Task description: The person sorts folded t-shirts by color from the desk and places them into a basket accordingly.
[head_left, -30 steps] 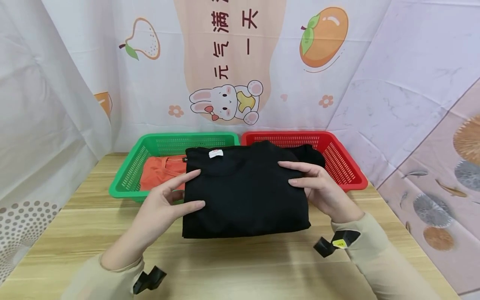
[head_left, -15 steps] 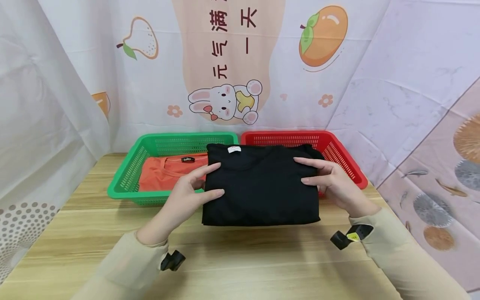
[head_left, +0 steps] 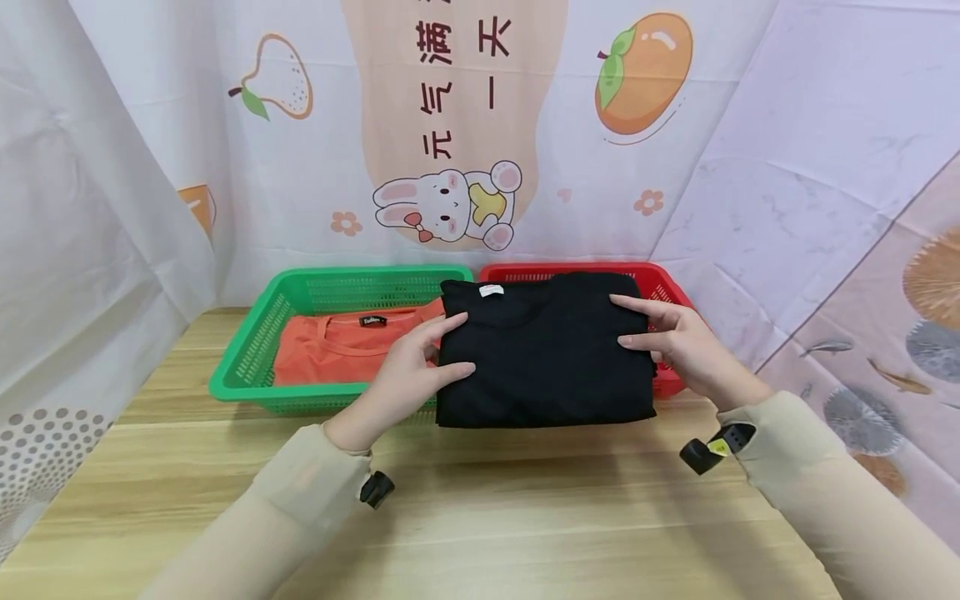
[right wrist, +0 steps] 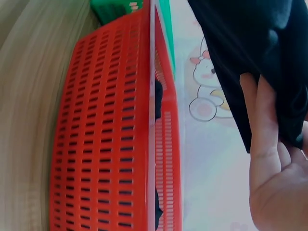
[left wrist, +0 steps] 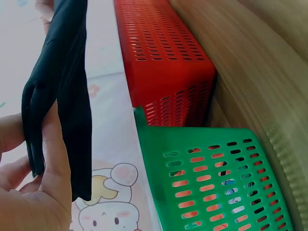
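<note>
A folded black T-shirt with a white neck label hangs in the air between both hands, over the front of the red basket. My left hand pinches its left edge, thumb and forefinger on the near face. At the opposite edge, my right hand grips the shirt the same way. Both wrist views show the other fingers behind or under the cloth layers. Most of the red basket's inside is hidden by the shirt in the head view; some dark cloth shows inside it in the right wrist view.
To the left stands a green basket holding a folded orange T-shirt with a black neck label. The baskets sit side by side at the back of a wooden table. A printed curtain hangs right behind them.
Both hands have carried the black T-shirt to the right and farther from me, from between the baskets to over the red one. More of the orange T-shirt is visible now.
</note>
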`<state>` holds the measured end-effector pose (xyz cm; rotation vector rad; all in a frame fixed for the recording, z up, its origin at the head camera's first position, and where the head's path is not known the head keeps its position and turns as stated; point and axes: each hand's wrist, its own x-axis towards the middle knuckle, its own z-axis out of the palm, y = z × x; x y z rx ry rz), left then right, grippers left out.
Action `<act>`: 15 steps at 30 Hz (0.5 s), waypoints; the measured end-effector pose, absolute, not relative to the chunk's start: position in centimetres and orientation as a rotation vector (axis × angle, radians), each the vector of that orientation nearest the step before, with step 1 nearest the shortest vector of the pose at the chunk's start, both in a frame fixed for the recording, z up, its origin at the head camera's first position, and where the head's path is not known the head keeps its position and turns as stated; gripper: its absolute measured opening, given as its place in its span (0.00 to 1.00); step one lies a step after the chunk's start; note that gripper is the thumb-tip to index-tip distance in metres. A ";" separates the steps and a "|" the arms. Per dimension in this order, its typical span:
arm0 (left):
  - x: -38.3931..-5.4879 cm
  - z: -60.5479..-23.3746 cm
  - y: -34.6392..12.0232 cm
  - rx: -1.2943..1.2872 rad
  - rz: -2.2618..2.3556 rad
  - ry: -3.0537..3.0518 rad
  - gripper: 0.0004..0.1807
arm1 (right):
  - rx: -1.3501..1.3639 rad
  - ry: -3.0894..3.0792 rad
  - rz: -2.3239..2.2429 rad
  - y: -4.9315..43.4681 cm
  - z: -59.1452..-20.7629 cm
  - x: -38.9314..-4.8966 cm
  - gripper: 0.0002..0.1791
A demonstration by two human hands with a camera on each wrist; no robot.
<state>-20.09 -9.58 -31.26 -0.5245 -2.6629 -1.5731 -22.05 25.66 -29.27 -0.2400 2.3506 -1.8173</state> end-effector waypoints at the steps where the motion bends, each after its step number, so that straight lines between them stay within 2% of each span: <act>1: -20.2 -31.3 -9.5 -0.542 -1.556 -2.664 0.36 | -0.243 2.361 -1.811 25.7 -29.3 -22.2 0.33; 15: -23.0 -30.4 -6.2 -0.544 -1.317 -2.770 0.39 | -0.244 2.368 -1.871 27.5 -28.2 -24.7 0.32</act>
